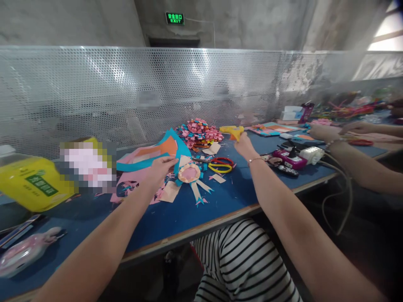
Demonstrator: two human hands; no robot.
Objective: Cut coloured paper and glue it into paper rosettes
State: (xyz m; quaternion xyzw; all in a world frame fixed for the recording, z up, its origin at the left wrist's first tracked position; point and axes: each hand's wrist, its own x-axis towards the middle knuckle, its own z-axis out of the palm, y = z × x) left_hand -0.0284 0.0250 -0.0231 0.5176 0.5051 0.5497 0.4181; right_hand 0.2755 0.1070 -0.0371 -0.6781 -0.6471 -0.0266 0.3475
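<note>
Hands over a blue worktop (231,201): the right hand (243,144) is closed round a yellow glue gun (232,131); the left hand (164,164) has fingertips nearly together, any grip unclear. Just right of the left hand lies a paper rosette (189,172), its rim, pink centre and tails apparently joined, its outer ring seemingly incomplete. Between the hands lie scissors (224,164); beyond, a scrap pile (199,129); nearer, loose cream paper (170,191), apparently unused.

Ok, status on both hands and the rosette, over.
Right hand gripping yellow glue gun. Left hand by rosette, grip unclear. Rosette face up, two tails showing. Scissors close on its right.
</note>
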